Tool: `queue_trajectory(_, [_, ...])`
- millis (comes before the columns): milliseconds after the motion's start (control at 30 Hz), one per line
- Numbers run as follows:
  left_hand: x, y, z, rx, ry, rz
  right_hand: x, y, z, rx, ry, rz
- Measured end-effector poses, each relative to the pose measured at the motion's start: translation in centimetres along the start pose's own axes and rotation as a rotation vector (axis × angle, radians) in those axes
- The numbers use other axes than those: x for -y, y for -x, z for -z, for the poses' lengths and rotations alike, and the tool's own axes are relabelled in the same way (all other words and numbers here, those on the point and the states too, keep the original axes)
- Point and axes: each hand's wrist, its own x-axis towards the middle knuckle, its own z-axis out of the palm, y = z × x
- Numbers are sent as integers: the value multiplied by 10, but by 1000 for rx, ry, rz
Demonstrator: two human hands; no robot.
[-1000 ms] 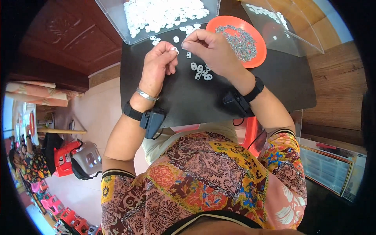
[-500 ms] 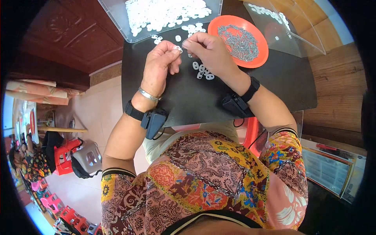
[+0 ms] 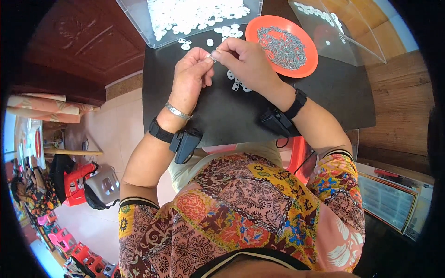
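Observation:
My left hand is closed in a pinch on a small white plastic piece with holes. My right hand has thumb and forefinger pressed together right at that piece; anything between them is too small to make out. Beneath the right hand lies a small group of loose white pieces with holes, partly covered by it. To the right, a round orange-red plate holds many small grey metal screw-like parts.
A clear plastic box full of white pieces stands at the table's far edge, with some loose ones before it. A clear panel leans at the far right. Black devices are strapped to both wrists, resting near the dark table.
My right hand has moved slightly left and down, its fingertips now meeting the white piece in my left hand. A small gap separated them before.

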Motion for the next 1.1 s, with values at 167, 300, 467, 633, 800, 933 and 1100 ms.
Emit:
queue_trajectory(167, [4, 3, -3, -23, 12, -25, 6, 2, -1, -16, 55, 19])
queue_trajectory(300, [3, 2, -2, -4, -27, 11, 3, 2, 1, 55, 10, -33])
queue_trajectory(467, [2, -4, 3, 0, -11, -36, 2, -8, 19, 184, 32, -39])
queue_trajectory(633, [-2, -17, 39, -167, 174, -115, 1, -23, 40, 93, 221, -67])
queue_trajectory(800, [1, -23, 42, -216, 191, -116, -14, -58, 10, 203, 574, 10])
queue_trajectory(933, [2, -22, 44, -214, 190, -122, -11, -77, -16, 255, 724, -86])
queue_trajectory(1100, [0, -22, 40, -225, 228, -129, -17, -81, -26, 305, 812, -75])
